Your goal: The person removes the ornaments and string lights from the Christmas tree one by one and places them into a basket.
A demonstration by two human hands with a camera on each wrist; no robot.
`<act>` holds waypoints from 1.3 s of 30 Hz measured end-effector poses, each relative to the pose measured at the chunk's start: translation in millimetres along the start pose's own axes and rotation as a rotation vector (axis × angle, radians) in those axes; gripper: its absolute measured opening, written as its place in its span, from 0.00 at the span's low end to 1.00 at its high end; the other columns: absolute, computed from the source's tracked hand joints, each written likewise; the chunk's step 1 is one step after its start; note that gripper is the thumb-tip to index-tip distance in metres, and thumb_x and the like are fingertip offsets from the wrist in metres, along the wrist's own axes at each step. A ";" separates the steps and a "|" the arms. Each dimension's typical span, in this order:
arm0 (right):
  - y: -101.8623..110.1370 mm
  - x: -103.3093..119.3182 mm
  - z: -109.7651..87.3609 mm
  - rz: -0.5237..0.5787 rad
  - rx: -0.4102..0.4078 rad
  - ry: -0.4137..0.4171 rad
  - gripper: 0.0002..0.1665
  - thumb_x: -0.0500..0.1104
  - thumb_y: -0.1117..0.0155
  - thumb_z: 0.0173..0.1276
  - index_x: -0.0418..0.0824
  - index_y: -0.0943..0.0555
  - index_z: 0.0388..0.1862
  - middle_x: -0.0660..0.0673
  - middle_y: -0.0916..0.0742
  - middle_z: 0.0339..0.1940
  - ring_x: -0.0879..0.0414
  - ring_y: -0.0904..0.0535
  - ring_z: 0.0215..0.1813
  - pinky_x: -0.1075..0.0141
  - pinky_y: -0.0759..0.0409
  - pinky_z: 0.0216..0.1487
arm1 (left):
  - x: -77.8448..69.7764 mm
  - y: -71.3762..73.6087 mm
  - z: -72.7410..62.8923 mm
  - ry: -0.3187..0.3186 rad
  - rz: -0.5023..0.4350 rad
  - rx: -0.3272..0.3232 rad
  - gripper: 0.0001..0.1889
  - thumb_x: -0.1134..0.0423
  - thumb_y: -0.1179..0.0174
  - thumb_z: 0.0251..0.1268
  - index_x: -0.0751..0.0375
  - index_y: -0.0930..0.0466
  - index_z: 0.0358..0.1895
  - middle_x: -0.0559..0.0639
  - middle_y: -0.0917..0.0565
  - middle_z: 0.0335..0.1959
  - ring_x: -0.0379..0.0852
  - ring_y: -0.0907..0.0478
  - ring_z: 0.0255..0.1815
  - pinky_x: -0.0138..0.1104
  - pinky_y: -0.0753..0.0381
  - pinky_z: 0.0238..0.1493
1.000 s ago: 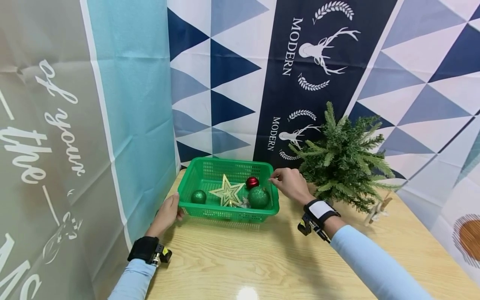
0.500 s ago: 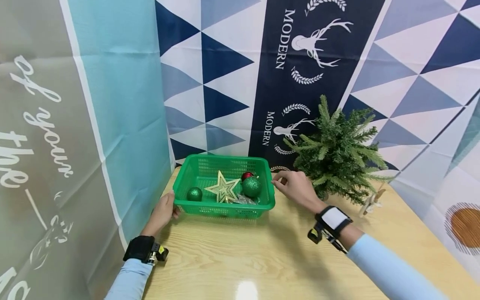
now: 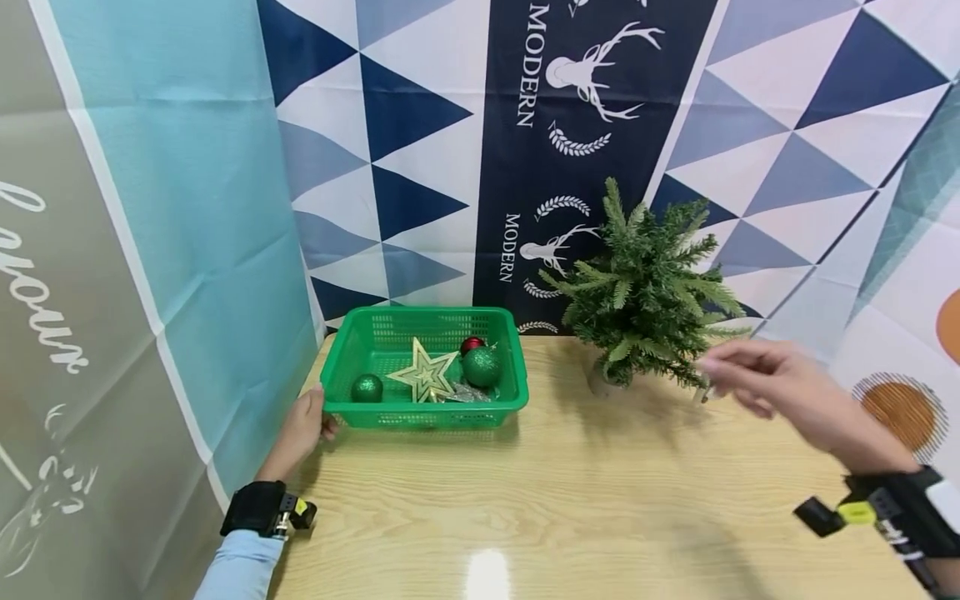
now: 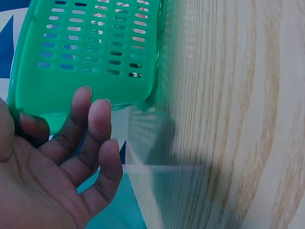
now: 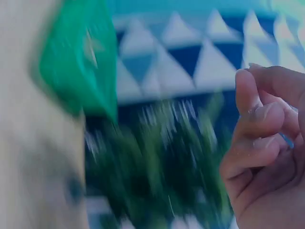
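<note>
My left hand (image 3: 303, 425) holds the front left corner of a green plastic basket (image 3: 423, 414), its other fingers loosely bent below the rim in the left wrist view. Inside the basket lie a gold star (image 3: 423, 372), a small green ball ornament (image 3: 367, 388), a larger glittery green ball (image 3: 482, 367), a red ball (image 3: 472, 344) and something silvery (image 3: 467, 392). Off to the right, my right hand (image 3: 787, 392) has loosely bent fingers, and nothing shows between them in the right wrist view. Its fingertips overlap a small pale object (image 3: 703, 390) beside the little Christmas tree.
The small artificial Christmas tree (image 3: 645, 292) stands on the wooden table (image 3: 570, 517), right of the basket. Patterned cloth (image 3: 420, 108) hangs close behind both, and a grey and blue cloth (image 3: 180, 200) borders the left side.
My right hand has moved from the basket's right side past the tree to the far right. The left hand stays at the basket corner. The head view has shifted to the right.
</note>
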State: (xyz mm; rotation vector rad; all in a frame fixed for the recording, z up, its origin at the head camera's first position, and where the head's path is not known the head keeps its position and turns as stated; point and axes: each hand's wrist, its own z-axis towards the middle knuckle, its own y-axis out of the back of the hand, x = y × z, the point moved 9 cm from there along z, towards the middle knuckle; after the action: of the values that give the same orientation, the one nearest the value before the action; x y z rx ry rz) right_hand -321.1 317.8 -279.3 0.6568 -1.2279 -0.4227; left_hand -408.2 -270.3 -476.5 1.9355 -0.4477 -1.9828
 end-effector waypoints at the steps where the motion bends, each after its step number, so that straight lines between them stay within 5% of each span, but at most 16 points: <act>1: 16.5 -14.0 1.2 -0.016 -0.044 -0.027 0.16 0.46 0.44 0.74 0.36 0.22 0.52 0.53 0.18 0.25 0.60 0.33 0.17 0.64 0.31 0.18 | 0.0 0.6 -0.2 0.002 -0.003 -0.001 0.27 0.38 0.77 0.77 0.58 0.42 0.33 0.61 0.22 0.31 0.57 0.22 0.31 0.44 0.21 0.41; 5: 61.6 -83.6 9.8 -0.120 -0.168 -0.192 0.25 0.58 0.45 0.72 0.39 0.22 0.52 0.56 0.21 0.23 0.53 0.36 0.17 0.60 0.36 0.21 | -1.4 1.9 -1.3 -0.006 -0.002 -0.003 0.27 0.38 0.77 0.76 0.57 0.44 0.33 0.61 0.23 0.31 0.56 0.22 0.31 0.43 0.21 0.41; 10: 67.1 -138.3 22.0 -0.149 -0.196 -0.285 0.36 0.63 0.45 0.70 0.35 0.27 0.61 0.65 0.18 0.26 0.56 0.36 0.17 0.60 0.37 0.21 | -2.5 -0.6 -0.9 -0.012 0.028 -0.011 0.27 0.38 0.77 0.76 0.59 0.44 0.32 0.62 0.22 0.30 0.54 0.22 0.30 0.43 0.22 0.40; 19: 58.2 -141.7 41.4 -0.196 -0.320 -0.258 0.35 0.59 0.43 0.70 0.30 0.24 0.59 0.68 0.19 0.20 0.61 0.33 0.15 0.64 0.36 0.17 | 1.8 -0.6 1.3 -0.019 0.029 -0.023 0.30 0.38 0.77 0.76 0.62 0.39 0.35 0.62 0.21 0.31 0.53 0.22 0.29 0.43 0.22 0.40; 23: 56.6 -148.6 43.9 -0.113 -0.373 -0.253 0.32 0.58 0.40 0.69 0.31 0.22 0.56 0.68 0.18 0.19 0.63 0.32 0.15 0.64 0.36 0.16 | 2.2 0.5 1.9 -0.027 0.028 -0.027 0.29 0.40 0.77 0.77 0.62 0.39 0.35 0.62 0.21 0.30 0.55 0.22 0.29 0.43 0.22 0.39; 30: 48.6 -156.7 42.1 0.036 -0.338 -0.285 0.24 0.58 0.41 0.70 0.40 0.20 0.50 0.66 0.18 0.22 0.59 0.39 0.12 0.58 0.41 0.16 | 1.7 0.1 1.2 -0.038 0.041 -0.032 0.29 0.41 0.77 0.78 0.63 0.37 0.36 0.60 0.21 0.29 0.54 0.22 0.28 0.42 0.22 0.38; 34: 54.4 -147.0 39.1 0.009 -0.362 -0.278 0.17 0.59 0.44 0.70 0.50 0.19 0.46 0.66 0.19 0.23 0.57 0.39 0.13 0.58 0.40 0.18 | 1.0 -0.1 1.4 -0.039 0.032 -0.037 0.28 0.44 0.76 0.80 0.65 0.35 0.38 0.60 0.21 0.29 0.51 0.22 0.27 0.42 0.21 0.38; 39: 73.4 -136.9 36.2 -0.082 -0.466 -0.332 0.21 0.63 0.45 0.70 0.50 0.20 0.47 0.70 0.21 0.20 0.60 0.33 0.18 0.64 0.34 0.20 | 1.2 1.7 2.3 -0.036 0.023 -0.047 0.27 0.46 0.76 0.81 0.65 0.37 0.36 0.61 0.21 0.30 0.50 0.22 0.27 0.43 0.21 0.39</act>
State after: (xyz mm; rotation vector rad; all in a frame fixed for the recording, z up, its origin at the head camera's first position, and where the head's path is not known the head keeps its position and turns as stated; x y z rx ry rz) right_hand -399.7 449.7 -322.4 0.2400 -1.3528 -0.8818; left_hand -410.5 -272.4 -476.8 1.8612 -0.4267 -1.9992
